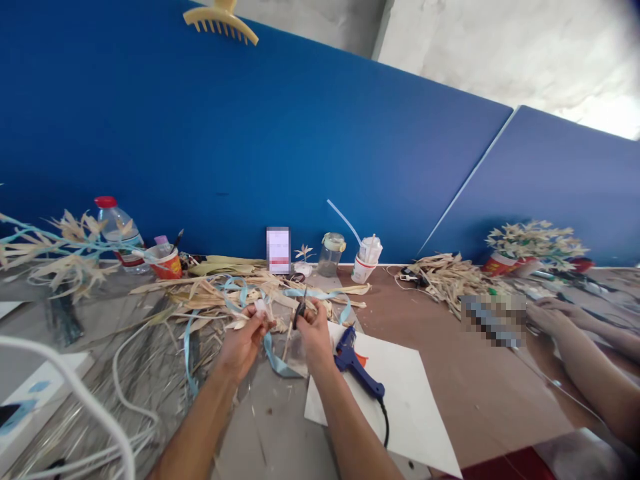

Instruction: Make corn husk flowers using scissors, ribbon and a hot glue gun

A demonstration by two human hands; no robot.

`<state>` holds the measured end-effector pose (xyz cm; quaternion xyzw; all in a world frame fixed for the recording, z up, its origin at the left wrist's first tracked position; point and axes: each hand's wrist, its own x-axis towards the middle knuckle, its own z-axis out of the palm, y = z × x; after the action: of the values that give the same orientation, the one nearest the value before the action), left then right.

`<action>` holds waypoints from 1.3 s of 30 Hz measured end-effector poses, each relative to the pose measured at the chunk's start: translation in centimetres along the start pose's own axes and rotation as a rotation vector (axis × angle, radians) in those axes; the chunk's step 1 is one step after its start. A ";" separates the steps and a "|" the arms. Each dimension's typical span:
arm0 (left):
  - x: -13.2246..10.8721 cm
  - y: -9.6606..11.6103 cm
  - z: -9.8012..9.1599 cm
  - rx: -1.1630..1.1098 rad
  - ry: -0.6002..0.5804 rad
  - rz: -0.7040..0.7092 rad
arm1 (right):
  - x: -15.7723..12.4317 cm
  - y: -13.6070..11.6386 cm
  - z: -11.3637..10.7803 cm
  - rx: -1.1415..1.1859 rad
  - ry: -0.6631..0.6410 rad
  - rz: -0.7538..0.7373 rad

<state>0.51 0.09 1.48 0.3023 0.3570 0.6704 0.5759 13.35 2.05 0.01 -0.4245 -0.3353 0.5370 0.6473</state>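
White scrap (260, 305) pinched in left hand (249, 333), black tool (300, 312) grasped in right hand (313, 327): steady both, working clear of blue glue gun (367, 380) at right hand's four o'clock.

The hands (314, 328) hold a pale piece (260, 306) and dark tool (300, 311).

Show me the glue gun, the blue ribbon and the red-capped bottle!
Glue gun (364, 375), head view: on its handle.
Blue ribbon (277, 364), head view: on its lower bend.
Red-capped bottle (113, 217), head view: shoulder below the cap.
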 end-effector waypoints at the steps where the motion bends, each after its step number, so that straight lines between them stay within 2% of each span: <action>1: 0.2 -0.2 -0.3 0.084 0.030 0.020 | 0.1 -0.6 -0.3 0.017 -0.022 0.007; 4: 0.7 -0.7 -1.1 0.428 0.105 0.094 | 0.3 -2.2 -0.8 0.034 -0.128 0.030; 7: 0.8 -0.6 -1.4 0.698 0.058 0.164 | 0.1 -2.7 -0.7 0.009 -0.188 -0.010; 10: 0.6 -0.2 -1.1 0.859 0.036 0.212 | -0.2 -2.6 -0.4 -0.083 -0.219 -0.079; 13: 0.3 0.0 -0.4 0.925 0.000 0.225 | -0.4 -2.3 -0.2 -0.223 -0.227 -0.137; 19: -0.5 0.2 0.6 0.872 -0.061 0.171 | -0.2 -1.6 0.0 -0.414 -0.137 -0.273; 27: -0.1 -0.8 0.3 0.636 -0.071 0.083 | 0.2 -1.6 -0.1 -0.199 -0.049 -0.117; 39: 0.5 -1.3 -0.5 0.561 0.004 0.078 | 0.0 -1.1 0.4 -0.185 -0.097 -0.110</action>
<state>0.69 0.59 0.13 0.4621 0.5178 0.5677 0.4427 13.45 2.07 1.18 -0.4371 -0.4371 0.4874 0.6168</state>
